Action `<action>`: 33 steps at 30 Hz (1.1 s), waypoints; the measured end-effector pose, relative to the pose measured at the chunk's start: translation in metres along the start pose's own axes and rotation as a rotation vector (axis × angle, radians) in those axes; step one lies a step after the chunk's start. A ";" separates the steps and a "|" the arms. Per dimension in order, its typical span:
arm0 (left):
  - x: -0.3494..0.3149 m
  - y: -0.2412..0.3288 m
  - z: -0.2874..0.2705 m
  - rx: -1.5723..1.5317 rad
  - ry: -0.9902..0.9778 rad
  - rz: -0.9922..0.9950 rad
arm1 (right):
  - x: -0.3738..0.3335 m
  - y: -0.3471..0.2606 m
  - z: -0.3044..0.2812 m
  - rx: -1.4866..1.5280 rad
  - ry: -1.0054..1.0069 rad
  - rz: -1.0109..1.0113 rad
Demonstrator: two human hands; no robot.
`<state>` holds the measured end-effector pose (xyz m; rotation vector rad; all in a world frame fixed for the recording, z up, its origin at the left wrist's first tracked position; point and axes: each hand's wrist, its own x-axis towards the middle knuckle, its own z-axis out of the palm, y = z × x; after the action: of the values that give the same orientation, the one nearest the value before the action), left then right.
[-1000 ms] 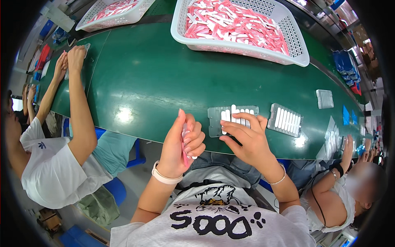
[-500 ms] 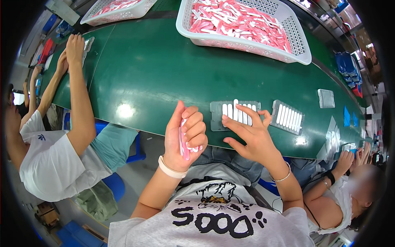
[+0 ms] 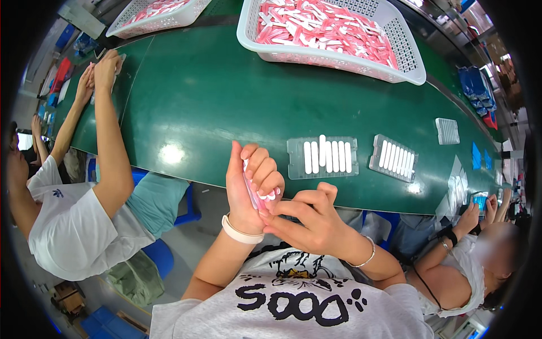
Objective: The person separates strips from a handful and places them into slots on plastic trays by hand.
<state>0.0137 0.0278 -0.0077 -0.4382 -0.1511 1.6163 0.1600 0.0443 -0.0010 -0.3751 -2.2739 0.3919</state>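
Note:
My left hand (image 3: 254,183) is closed around a bundle of small pink-and-white plastic sticks (image 3: 257,199), held just off the table's near edge. At the lower end of that bundle, the thumb and forefinger of my right hand (image 3: 307,220) pinch a stick, largely hidden by the fingers. Beyond my right hand, a clear plastic tray (image 3: 293,168) lies on the green table with several white sticks (image 3: 335,156) side by side. One white stick (image 3: 322,150) sits farther out than its neighbours and pokes over the tray's far edge.
A second filled tray (image 3: 393,159) lies to the right, and another tray (image 3: 447,131) farther right. A white basket (image 3: 339,62) heaped with pink-and-white sticks stands at the back; another basket (image 3: 195,14) is at back left. Co-workers sit on both sides of the green table (image 3: 214,101).
My right hand has left the white sticks in the tray and come back toward me, to the bundle in my left hand. The left hand stays nearly in place.

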 end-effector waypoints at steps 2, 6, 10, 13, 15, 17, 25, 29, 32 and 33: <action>0.002 0.002 0.001 -0.055 -0.016 -0.012 | -0.001 0.001 0.000 0.004 0.004 -0.030; 0.006 0.003 0.002 -0.092 -0.027 -0.063 | 0.013 0.010 -0.017 0.148 0.102 0.079; -0.005 0.014 0.012 0.398 0.017 -0.043 | 0.040 0.050 -0.028 0.103 -0.142 0.467; -0.016 0.002 0.022 2.101 -0.001 0.296 | 0.040 0.078 -0.026 0.059 -0.315 0.428; -0.018 -0.005 0.021 2.222 -0.009 0.279 | 0.041 0.080 -0.023 0.002 -0.325 0.386; -0.020 -0.003 0.021 2.449 -0.034 0.246 | 0.044 0.081 -0.019 -0.044 -0.329 0.338; -0.023 -0.005 0.018 2.837 -0.247 0.173 | 0.046 0.087 -0.026 -0.093 -0.343 0.431; -0.024 -0.008 0.025 3.039 -0.238 0.023 | 0.030 0.090 -0.042 -0.208 -0.239 0.340; -0.024 -0.010 0.025 3.082 -0.267 0.039 | 0.012 0.070 -0.048 -0.520 -0.266 0.204; -0.023 -0.010 0.025 3.092 -0.281 0.063 | 0.005 0.062 -0.046 -0.539 -0.320 0.184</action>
<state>0.0148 0.0102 0.0233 2.0398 1.8471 0.3124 0.1999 0.1101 0.0083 -0.8492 -2.6516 -0.0920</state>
